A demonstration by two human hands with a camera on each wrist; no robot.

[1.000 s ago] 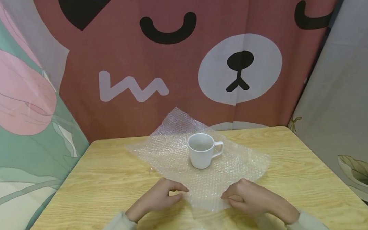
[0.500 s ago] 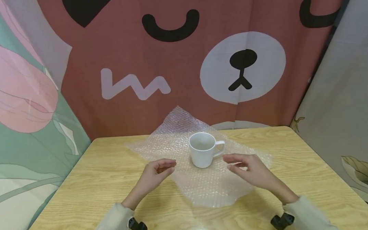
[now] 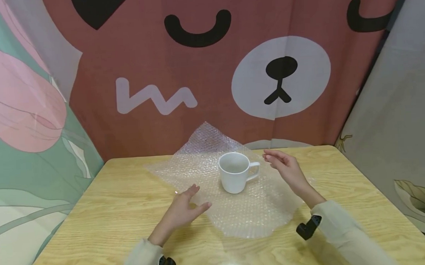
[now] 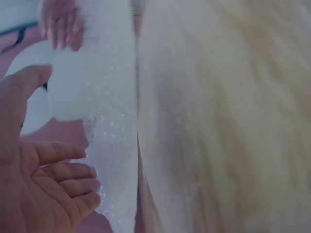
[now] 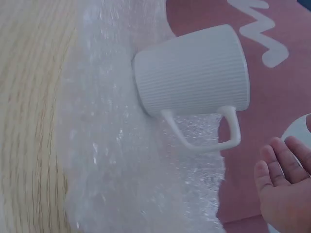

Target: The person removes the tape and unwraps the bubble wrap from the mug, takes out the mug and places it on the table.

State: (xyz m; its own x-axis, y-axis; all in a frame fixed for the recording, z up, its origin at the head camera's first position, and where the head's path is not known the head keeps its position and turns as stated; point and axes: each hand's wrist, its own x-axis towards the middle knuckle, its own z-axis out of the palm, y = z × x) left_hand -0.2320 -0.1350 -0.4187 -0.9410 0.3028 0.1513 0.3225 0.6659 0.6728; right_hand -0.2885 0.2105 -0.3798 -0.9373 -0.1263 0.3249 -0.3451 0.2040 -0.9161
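A white mug [image 3: 234, 179] stands upright near the middle of a sheet of clear bubble wrap [image 3: 244, 218], its handle toward the right. Fine vertical ribs show on the mug [image 5: 194, 73] in the right wrist view. My left hand [image 3: 182, 209] is at the sheet's left side, thumb and fingers spread, holding nothing. Beyond the mug handle, my right hand [image 3: 289, 170] hovers over the right part of the sheet with fingers extended and nothing in them. In the left wrist view the left hand [image 4: 53, 184] has its palm showing beside the bubble wrap [image 4: 112, 121].
The wooden table [image 3: 105, 216] carries the sheet, whose far corner rises against a curtain [image 3: 145, 135] printed with a bear face. Another curtain [image 3: 394, 140] hangs at the right. Black cameras [image 3: 309, 227] are strapped to both wrists.
Both hands have left the sheet's near corner, where they were a second ago. The right hand has moved forward past the handle; the left has spread its fingers at the left. The mug stays put.
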